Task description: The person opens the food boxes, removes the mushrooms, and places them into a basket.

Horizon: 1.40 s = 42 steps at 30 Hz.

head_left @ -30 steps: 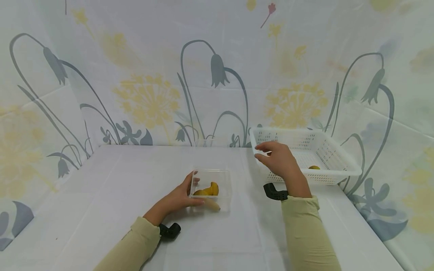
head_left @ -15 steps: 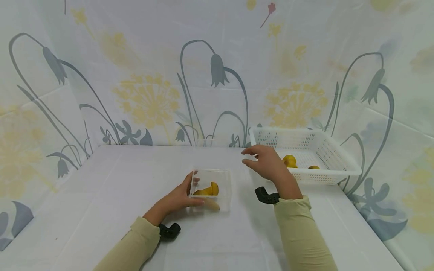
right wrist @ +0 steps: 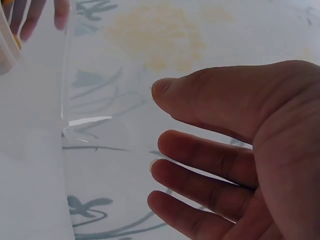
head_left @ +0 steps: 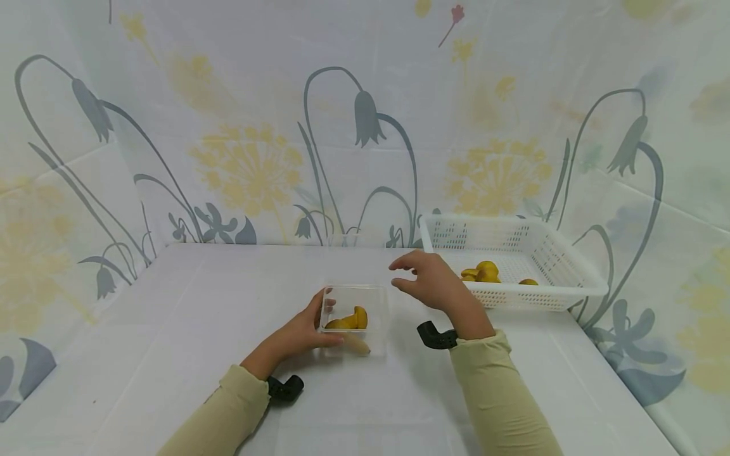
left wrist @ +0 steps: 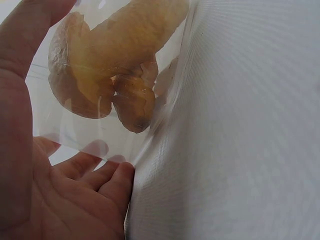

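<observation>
A clear plastic box point(head_left: 376, 310) stands on the white table with yellow mushrooms point(head_left: 349, 321) inside. My left hand point(head_left: 296, 332) grips it from the left side, thumb along the near wall and fingers around the far one. Through the clear wall the left wrist view shows a thick stem and rounded cap of a mushroom point(left wrist: 130, 40). To the right of the box and above the table, my right hand point(head_left: 430, 280) hangs with fingers and thumb apart. Nothing lies between those fingers in the right wrist view, where the hand point(right wrist: 215, 150) is seen palm side.
A white perforated basket point(head_left: 547, 297) sits at the back right, with several yellow mushrooms point(head_left: 486, 272) in it; my right forearm passes just left of its front corner. A faint clear container point(head_left: 344, 240) stands at the table's far edge.
My right hand has moved left and slightly nearer, away from over the basket and toward the box, uncovering mushrooms in the basket. The left hand and the box have stayed put.
</observation>
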Motion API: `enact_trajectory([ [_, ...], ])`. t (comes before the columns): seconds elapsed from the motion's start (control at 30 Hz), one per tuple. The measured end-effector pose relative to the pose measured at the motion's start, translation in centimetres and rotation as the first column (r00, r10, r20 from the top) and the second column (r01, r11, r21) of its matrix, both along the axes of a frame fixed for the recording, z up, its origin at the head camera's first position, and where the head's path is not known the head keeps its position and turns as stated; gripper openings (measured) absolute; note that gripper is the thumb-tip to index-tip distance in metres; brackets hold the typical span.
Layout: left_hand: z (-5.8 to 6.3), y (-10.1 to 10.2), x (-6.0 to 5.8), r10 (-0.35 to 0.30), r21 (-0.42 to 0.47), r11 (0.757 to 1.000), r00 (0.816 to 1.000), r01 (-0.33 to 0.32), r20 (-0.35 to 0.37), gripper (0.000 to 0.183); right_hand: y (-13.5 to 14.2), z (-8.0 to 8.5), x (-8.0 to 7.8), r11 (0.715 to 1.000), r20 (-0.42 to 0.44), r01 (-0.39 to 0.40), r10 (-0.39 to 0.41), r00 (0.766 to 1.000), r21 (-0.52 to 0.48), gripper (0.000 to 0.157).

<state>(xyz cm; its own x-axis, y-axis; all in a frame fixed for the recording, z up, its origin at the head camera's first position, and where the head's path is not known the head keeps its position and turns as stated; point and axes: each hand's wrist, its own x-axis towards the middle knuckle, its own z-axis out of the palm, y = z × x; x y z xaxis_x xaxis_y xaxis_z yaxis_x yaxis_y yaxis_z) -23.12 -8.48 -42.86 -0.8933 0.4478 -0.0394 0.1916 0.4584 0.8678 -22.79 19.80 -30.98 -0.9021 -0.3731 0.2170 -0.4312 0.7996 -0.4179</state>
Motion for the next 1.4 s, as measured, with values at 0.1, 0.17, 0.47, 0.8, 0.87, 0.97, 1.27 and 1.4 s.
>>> enact_trajectory([
  [0.1,0.0,0.0,0.0,0.000,0.002,1.000,1.000,0.000,-0.001,0.111,-0.5,-0.2,0.0,0.999,0.006,-0.030,0.030,1.000,0.015,0.028],
  [0.17,0.0,0.0,0.0,0.001,0.002,1.000,1.000,-0.001,-0.002,0.111,-0.9,-0.4,0.0,0.998,0.006,-0.057,0.057,0.998,0.030,0.029],
  [0.47,0.0,0.1,0.0,0.009,0.011,1.000,1.000,-0.009,0.008,0.111,-1.9,-1.1,-0.2,0.991,0.004,-0.117,0.117,0.993,0.069,0.030],
  [0.8,0.0,0.1,0.0,0.006,0.012,1.000,1.000,-0.006,0.008,0.111,-2.8,-1.9,-0.2,0.984,0.018,-0.166,0.166,0.986,0.070,0.030],
  [0.87,-0.1,0.1,0.0,0.004,0.014,1.000,1.000,-0.004,0.009,0.111,-3.0,-2.0,-0.1,0.983,0.024,-0.171,0.170,0.985,0.068,0.030],
  [0.97,-0.2,0.0,-0.1,0.003,0.015,1.000,1.000,-0.003,0.011,0.112,-3.3,-2.2,-0.1,0.981,0.037,-0.185,0.183,0.982,0.062,0.030],
  [1.27,-0.1,0.0,0.0,0.010,-0.004,1.000,1.000,-0.010,0.014,0.111,-4.5,-3.0,0.1,0.970,0.072,-0.233,0.228,0.971,0.065,0.030],
  [1.4,0.0,0.0,0.0,0.011,-0.012,1.000,1.000,-0.011,0.005,0.110,-4.9,-3.2,0.3,0.963,0.078,-0.265,0.261,0.962,0.049,0.028],
])
